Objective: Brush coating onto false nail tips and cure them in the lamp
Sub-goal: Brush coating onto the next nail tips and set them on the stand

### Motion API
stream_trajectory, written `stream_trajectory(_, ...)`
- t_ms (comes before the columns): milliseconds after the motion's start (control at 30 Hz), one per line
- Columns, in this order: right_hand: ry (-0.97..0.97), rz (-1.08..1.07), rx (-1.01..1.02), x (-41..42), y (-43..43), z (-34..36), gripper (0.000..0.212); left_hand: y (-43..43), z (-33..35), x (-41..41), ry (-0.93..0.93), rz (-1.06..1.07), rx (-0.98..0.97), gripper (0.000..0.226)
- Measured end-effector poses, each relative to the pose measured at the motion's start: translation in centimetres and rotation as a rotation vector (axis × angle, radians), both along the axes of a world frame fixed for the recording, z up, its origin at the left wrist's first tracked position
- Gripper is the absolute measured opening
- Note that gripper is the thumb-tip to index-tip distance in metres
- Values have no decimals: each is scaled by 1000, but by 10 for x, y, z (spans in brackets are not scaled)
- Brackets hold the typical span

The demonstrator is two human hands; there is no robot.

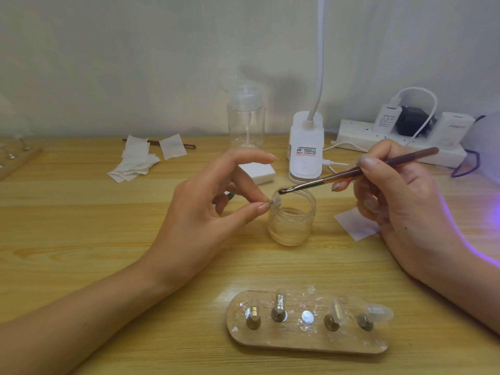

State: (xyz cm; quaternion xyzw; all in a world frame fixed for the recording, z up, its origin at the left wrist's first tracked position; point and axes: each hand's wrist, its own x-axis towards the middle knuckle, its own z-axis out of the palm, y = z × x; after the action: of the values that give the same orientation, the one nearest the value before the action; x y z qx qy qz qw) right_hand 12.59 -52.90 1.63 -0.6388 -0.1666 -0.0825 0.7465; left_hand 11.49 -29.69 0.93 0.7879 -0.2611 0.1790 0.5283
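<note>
My left hand [216, 201] pinches a small clear nail tip [275, 199] on its metal stand between thumb and fingertips, just over the left rim of an open glass jar [292, 220]. A brown-handled brush [351, 173] is held like a pen in my right hand [400, 201]; its dark bristles touch the nail tip above the jar. Near the table's front edge lies a transparent holder plate [305, 339] with several nail tips on stands and one bare magnet spot [307, 317]. The curing lamp [487, 147] glows violet at the far right edge.
A clear pump bottle [246, 123], a white clip lamp [305, 155], a white block [257, 173] and a power strip [400, 142] with chargers line the back. Wipe squares [138, 158] lie at back left, another wipe [357, 224] beside my right hand. Another holder [13, 155] is far left.
</note>
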Motion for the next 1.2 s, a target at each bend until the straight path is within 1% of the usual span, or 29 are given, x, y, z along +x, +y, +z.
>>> stream_trajectory(100,-26,42,-24,-1,1,0,19,0,-1,0,8,3,-3,43)
stream_trajectory(233,1,7,-46,0,1,-2,21,0,-1,1,7,8,-2,43)
stream_trajectory(333,-5,-6,-16,1,-1,-1,20,0,-1,1,5,6,-1,42)
stream_trajectory(400,-36,16,1,0,0,-1,19,0,-2,1,6,5,0,43)
stream_trajectory(500,-46,48,-27,-1,2,0,18,1,-2,2,12,3,-6,43)
stream_trajectory(667,-4,-12,-45,0,0,-1,18,1,-3,2,24,-1,-14,43)
stream_trajectory(833,-69,31,-13,-1,1,-1,19,1,-2,2,35,6,-15,44)
stream_trajectory(1033,-44,-21,-64,1,0,-3,16,0,-3,1,37,17,-5,44)
stream_trajectory(1200,-103,12,-15,-1,0,-1,15,0,-2,1,45,16,-13,45)
